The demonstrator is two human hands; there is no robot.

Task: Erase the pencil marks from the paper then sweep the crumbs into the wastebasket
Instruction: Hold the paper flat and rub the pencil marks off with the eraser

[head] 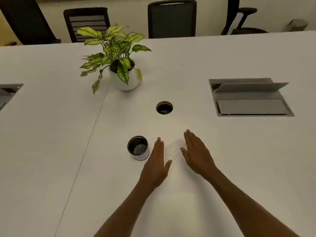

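1. We are holding the left hand point(156, 163) and right hand point(196, 153) flat, fingers straight, gripping nothing, either side of a faint smudge on the table point(51, 134).
2. We are seeing no paper or crumbs clearly.
3. The wastebasket point(138, 147), a small black cup, is standing upright just beside the left hand, toward the table's near edge.
4. Risk: a hasty sweep is likely to tip it or scatter crumbs.

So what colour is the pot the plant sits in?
White: a round, plain white pot, seen in the head view, the only view given.
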